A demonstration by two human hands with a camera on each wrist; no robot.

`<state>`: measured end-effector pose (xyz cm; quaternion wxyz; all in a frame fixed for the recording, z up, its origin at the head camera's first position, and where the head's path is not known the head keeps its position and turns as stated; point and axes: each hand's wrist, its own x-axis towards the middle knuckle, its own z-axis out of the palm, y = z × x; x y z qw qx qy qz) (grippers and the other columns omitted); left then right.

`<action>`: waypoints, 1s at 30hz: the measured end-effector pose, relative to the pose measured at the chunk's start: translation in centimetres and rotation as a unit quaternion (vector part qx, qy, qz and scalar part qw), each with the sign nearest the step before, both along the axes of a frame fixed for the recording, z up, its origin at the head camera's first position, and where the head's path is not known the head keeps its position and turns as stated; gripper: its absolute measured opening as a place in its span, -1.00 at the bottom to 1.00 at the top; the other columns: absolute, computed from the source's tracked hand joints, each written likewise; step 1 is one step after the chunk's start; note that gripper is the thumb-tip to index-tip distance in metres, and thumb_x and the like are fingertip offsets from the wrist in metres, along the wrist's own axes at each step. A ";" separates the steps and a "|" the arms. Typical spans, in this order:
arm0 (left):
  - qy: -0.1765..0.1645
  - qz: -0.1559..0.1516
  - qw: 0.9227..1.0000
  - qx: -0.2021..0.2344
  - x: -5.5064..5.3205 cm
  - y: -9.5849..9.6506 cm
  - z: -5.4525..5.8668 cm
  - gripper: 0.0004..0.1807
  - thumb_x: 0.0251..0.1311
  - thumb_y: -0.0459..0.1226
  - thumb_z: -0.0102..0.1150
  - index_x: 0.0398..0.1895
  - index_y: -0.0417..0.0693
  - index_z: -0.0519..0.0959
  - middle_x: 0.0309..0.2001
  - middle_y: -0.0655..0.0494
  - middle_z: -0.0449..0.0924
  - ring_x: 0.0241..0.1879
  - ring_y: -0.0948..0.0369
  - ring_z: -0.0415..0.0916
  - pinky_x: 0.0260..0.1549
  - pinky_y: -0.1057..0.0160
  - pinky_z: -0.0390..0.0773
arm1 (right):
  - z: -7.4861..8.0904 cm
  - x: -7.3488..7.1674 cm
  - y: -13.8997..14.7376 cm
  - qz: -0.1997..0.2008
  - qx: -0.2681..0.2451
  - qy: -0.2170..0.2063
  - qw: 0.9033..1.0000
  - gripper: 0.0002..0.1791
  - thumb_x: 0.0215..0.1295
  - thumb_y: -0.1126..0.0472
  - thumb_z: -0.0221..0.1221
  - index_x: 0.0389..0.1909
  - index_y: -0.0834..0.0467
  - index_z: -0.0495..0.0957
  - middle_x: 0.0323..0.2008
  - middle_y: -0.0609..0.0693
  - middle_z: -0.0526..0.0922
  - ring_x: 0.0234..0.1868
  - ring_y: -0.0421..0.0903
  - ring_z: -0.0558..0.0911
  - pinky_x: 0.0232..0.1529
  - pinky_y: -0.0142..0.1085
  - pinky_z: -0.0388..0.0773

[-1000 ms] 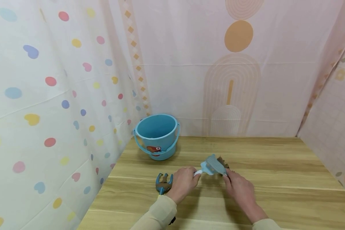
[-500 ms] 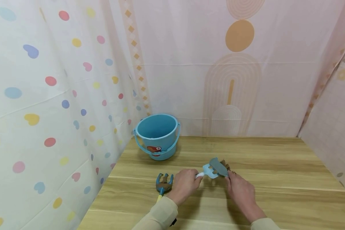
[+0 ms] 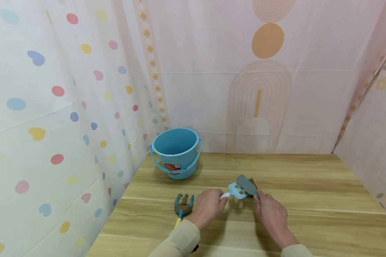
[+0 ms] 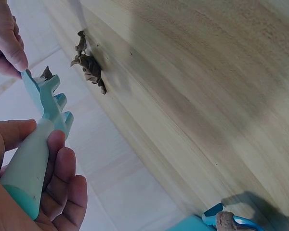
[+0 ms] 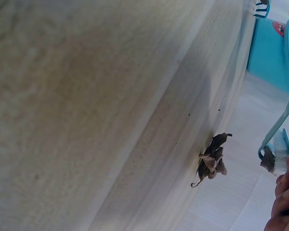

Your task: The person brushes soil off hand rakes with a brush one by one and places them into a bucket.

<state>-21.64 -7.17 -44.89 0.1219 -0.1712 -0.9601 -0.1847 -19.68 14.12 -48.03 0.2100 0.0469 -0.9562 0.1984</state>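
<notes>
My left hand (image 3: pixel 209 205) grips the pale handle of a small light-blue slotted shovel (image 3: pixel 236 191). In my right hand (image 3: pixel 271 212) is a small brush (image 3: pixel 247 185), its grey-blue back up and pale bristles (image 5: pixel 281 156) showing in the right wrist view. The brush overlaps the shovel's head in the head view. A brown leaf piece (image 5: pixel 268 160) sits between bristles and shovel. Beyond them on the wooden table lies a clump of dry, curled leaves (image 4: pixel 90 67), mostly hidden behind the brush in the head view.
A light-blue bucket (image 3: pixel 183 157) with its handle down stands at the table's back left. Left of my left hand lies a small blue hand rake (image 3: pixel 184 206) with a yellow handle and brown matter across its prongs. Patterned curtains (image 3: pixel 193 89) enclose the back and sides.
Both tools have shifted slightly right, and the shovel's slotted face has turned more into view. The brush now covers more of the leaves. Bucket and rake have stayed put.
</notes>
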 end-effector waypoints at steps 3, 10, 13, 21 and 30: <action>-0.003 0.001 1.000 0.001 0.0 0.0 0.0 -0.77 0.30 -0.12 0.23 -0.50 0.03 0.63 -0.70 0.32 0.34 -0.71 0.34 0.25 -0.72 0.33 0.25 | -0.2 0.0 0.0 -0.001 -0.001 0.018 1.000 -0.67 0.38 0.16 0.20 0.06 0.27 0.60 -0.48 0.12 0.60 -0.62 0.07 0.56 -0.71 -0.11 0.40; 0.001 0.006 1.000 0.003 -0.1 -0.1 0.1 -0.77 0.29 -0.12 0.25 -0.50 0.02 0.64 -0.70 0.33 0.35 -0.71 0.35 0.25 -0.72 0.34 0.25 | -0.1 -0.1 -0.1 0.010 -0.015 0.034 0.999 -0.70 0.34 0.16 0.23 0.01 0.23 0.63 -0.46 0.12 0.64 -0.60 0.06 0.58 -0.70 -0.10 0.41; 0.011 0.012 1.000 0.004 -0.3 -0.3 0.1 -0.77 0.28 -0.13 0.26 -0.52 0.01 0.64 -0.71 0.33 0.34 -0.70 0.35 0.25 -0.71 0.34 0.25 | -0.1 0.1 -0.2 0.046 -0.020 0.046 0.998 -0.71 0.29 0.18 0.28 -0.02 0.20 0.66 -0.43 0.08 0.68 -0.62 -0.06 0.53 -0.71 -0.19 0.36; 0.000 0.033 0.999 0.007 -0.8 -0.8 0.3 -0.76 0.30 -0.09 0.24 -0.49 0.03 0.65 -0.71 0.30 0.33 -0.70 0.31 0.26 -0.70 0.29 0.27 | -0.7 0.6 -0.1 0.089 -0.028 0.037 0.995 -0.71 0.24 0.20 0.31 -0.03 0.20 0.68 -0.39 0.06 0.71 -0.55 -0.03 0.62 -0.67 -0.20 0.40; 0.018 0.041 0.999 0.006 -1.0 -1.0 0.4 -0.77 0.25 -0.10 0.29 -0.53 0.07 0.63 -0.69 0.29 0.37 -0.69 0.31 0.28 -0.70 0.27 0.28 | -0.9 0.4 0.9 0.036 -0.006 0.022 0.999 -0.79 0.29 0.19 0.28 -0.09 0.16 0.66 -0.55 0.01 0.60 -0.64 -0.03 0.52 -0.72 -0.16 0.35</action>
